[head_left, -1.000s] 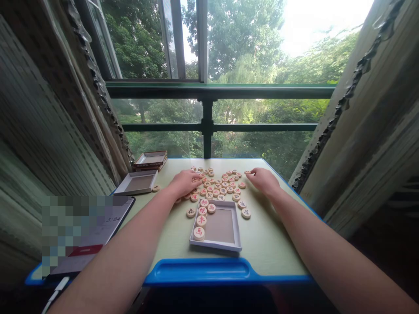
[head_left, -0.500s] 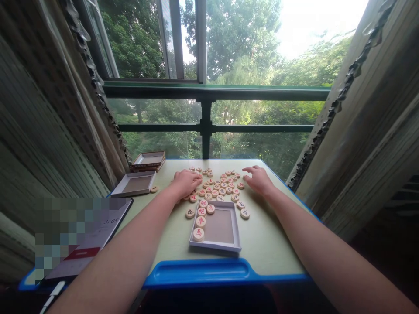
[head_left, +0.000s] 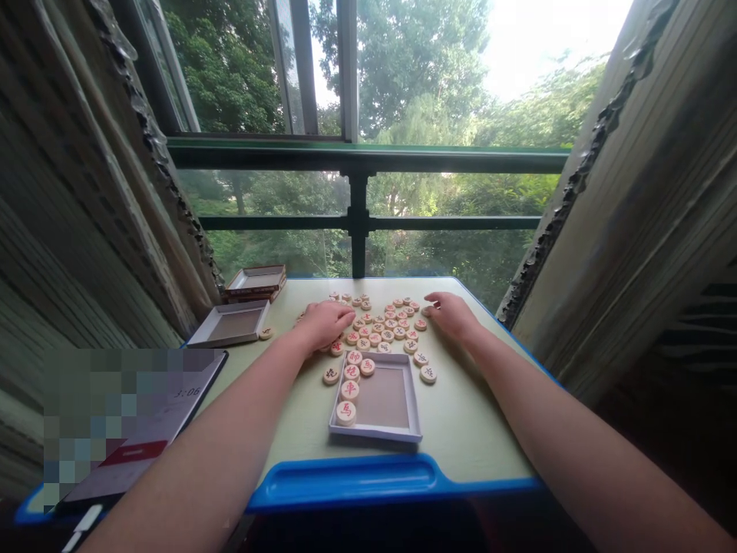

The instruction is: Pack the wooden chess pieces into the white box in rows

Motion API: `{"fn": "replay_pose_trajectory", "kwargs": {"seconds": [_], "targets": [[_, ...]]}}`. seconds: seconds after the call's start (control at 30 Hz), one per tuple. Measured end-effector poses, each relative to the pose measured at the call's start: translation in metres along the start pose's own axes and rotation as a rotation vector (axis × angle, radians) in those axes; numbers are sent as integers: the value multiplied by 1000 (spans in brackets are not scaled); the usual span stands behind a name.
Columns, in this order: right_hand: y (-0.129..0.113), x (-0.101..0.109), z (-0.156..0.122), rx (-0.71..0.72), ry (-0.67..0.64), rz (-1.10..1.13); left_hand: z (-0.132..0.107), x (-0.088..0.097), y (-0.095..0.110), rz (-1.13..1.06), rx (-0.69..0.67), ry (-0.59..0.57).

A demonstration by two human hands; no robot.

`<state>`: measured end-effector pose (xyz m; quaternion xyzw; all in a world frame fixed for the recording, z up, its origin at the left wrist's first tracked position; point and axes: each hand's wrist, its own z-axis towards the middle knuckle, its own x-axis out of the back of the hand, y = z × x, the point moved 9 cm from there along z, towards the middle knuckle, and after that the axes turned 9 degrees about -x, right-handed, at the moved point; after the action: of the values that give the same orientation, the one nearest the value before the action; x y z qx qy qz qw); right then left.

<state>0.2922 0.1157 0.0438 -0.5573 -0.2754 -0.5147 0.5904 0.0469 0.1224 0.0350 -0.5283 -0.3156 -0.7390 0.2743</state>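
Several round wooden chess pieces (head_left: pixel 385 326) with red and dark characters lie scattered on a pale green table (head_left: pixel 472 430). My left hand (head_left: pixel 323 322) lies palm down on the left side of the heap, fingers stretched over the pieces. My right hand (head_left: pixel 452 313) rests at the heap's right edge, its fingers spread and touching the outer pieces. In front of the heap is a shallow white tray (head_left: pixel 415 399) with a column of red-marked pieces (head_left: pixel 345 413) along its left side. A few loose pieces lie just outside the tray.
An open white box half (head_left: pixel 230 324) and a stacked brown box (head_left: pixel 256 281) sit at the table's far left. A tablet (head_left: pixel 143 430) showing a timer lies near left. The blue front edge has a groove (head_left: pixel 345 480). A window railing (head_left: pixel 357 223) stands behind.
My right hand has opened out and slid slightly left onto the edge of the heap. My left hand stays on the pieces. The view has shifted a little to the right.
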Motion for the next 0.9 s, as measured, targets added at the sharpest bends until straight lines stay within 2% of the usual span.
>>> {"fn": "replay_pose_trajectory", "kwargs": {"seconds": [0.07,0.13,0.23,0.3,0.4,0.5,0.6,0.7,0.83,0.9], "targets": [[4,8,0,-48,0,-30,0,4,2,-38,-17,39],[5,10,-2,-82,-54,-74,0,7,5,-93,-29,64],[-7,10,-13,-36,-142,-106,0,9,8,-221,-9,80],[-20,6,-22,39,-198,-114,-2,7,10,-329,25,53],[-32,-3,-34,111,-311,-152,-8,-3,15,-480,72,-73],[-31,2,-33,91,-270,-167,-14,-10,24,-568,69,-204],[-24,10,-29,52,-233,-176,-17,-10,33,-555,27,-268],[-18,5,-29,40,-309,-231,-16,-9,36,-491,-4,-293],[-17,9,-23,38,-215,-194,-16,-8,39,-473,-23,-304],[-20,3,-23,75,-240,-154,-17,-7,40,-479,-32,-304]]}}
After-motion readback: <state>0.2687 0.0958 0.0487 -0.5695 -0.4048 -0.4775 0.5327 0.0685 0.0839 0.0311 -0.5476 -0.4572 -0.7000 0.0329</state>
